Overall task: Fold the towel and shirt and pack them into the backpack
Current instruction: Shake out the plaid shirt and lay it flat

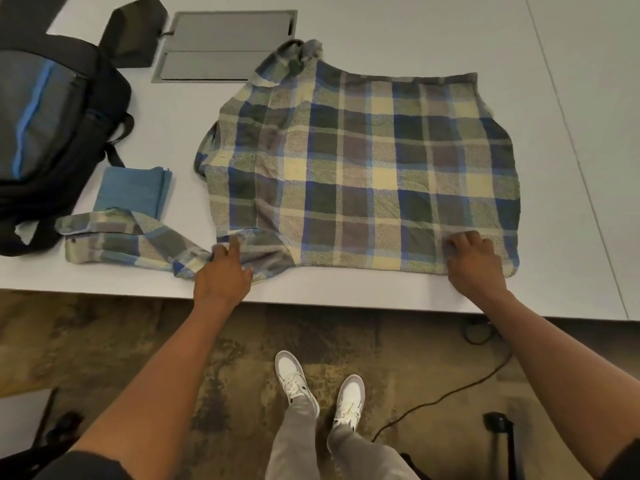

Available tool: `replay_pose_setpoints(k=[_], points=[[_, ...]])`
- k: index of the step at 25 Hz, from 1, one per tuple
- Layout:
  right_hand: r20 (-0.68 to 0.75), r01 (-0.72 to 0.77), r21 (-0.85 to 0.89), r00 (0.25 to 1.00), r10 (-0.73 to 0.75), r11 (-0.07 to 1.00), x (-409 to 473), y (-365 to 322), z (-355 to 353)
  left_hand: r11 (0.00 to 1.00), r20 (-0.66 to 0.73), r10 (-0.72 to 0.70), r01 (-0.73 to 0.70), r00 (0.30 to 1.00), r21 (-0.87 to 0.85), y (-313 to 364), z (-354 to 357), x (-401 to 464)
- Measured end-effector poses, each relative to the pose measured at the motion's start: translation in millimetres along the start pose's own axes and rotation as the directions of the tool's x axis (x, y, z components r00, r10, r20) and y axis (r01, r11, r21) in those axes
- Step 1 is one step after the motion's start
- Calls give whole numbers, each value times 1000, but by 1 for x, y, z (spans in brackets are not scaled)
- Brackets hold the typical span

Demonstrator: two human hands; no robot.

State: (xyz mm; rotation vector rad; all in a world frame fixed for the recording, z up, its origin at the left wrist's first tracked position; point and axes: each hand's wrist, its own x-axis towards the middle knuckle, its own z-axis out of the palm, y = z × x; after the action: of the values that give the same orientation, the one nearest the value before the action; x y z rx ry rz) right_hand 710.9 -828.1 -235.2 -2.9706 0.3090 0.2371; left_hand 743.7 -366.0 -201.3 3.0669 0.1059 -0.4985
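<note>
A blue, green and cream plaid shirt (363, 171) lies spread flat on the white table (571, 133), back side up, collar toward the far left. One sleeve (121, 242) stretches left along the near edge. My left hand (223, 271) grips the shirt fabric at the near shoulder where that sleeve joins. My right hand (474, 261) pinches the shirt's near edge close to the hem. A folded blue towel (133, 192) rests left of the shirt, partly under the sleeve. The black and grey backpack (48, 133) with a blue stripe lies at the far left.
A grey metal floor-box lid (225, 46) is set into the table behind the shirt, beside a black pouch (133, 34). The table's near edge runs just below my hands. Below it are carpet, my feet and a black cable (450, 396).
</note>
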Motion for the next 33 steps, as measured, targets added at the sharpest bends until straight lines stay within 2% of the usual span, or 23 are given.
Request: replay_pose_setpoints(k=[4, 6, 7, 8, 10, 11, 13, 15, 18, 22, 23, 25, 28, 30, 33], points=[[7, -35, 10, 999, 35, 999, 1, -2, 0, 976, 25, -205, 203, 978, 74, -1, -5, -2], [2, -70, 60, 998, 70, 996, 3, -8, -5, 969, -90, -220, 229, 971, 92, 1, -10, -5], [-13, -60, 84, 998, 61, 995, 4, -12, -6, 985, -184, -126, 145, 975, 94, 2, -9, -7], [-36, -13, 113, 999, 17, 993, 5, -16, -7, 994, -243, 28, -1, 969, 112, 2, -5, -10], [-28, 141, 178, 990, -139, 974, 3, -23, -5, 951, -197, 297, -271, 934, 149, 1, 8, -13], [-6, 212, 184, 977, -214, 960, 0, -25, -2, 936, -141, 342, -324, 929, 140, 1, 14, -14], [18, 276, 149, 959, -281, 950, -7, -25, 3, 953, -87, 298, -291, 950, 86, 2, 19, -14], [0, 264, 142, 964, -267, 954, -10, -23, 6, 968, -67, 249, -244, 966, 65, 4, 19, -12], [0, 251, 131, 967, -253, 959, -10, -22, 9, 968, 13, 249, -249, 969, 36, 3, 15, -11], [-13, 260, 153, 965, -261, 953, -4, -19, 9, 960, 116, 253, -234, 960, -156, 0, 2, -11], [-20, 269, 164, 963, -270, 949, -1, -20, 5, 959, 90, 255, -239, 963, -155, 0, -2, -8], [-53, 292, 205, 957, -287, 934, 9, -25, -3, 951, -54, 260, -265, 964, -159, 6, -11, 2], [-94, 269, 278, 963, -252, 922, 38, -47, -20, 904, -204, 303, -349, 931, -249, 24, -26, 32], [-70, 232, 293, 973, -221, 928, 62, -68, -22, 878, -233, 350, -405, 907, -256, 39, -34, 61], [-33, 227, 297, 973, -228, 928, 104, -104, -18, 881, -188, 364, -402, 912, -249, 59, -39, 119]])
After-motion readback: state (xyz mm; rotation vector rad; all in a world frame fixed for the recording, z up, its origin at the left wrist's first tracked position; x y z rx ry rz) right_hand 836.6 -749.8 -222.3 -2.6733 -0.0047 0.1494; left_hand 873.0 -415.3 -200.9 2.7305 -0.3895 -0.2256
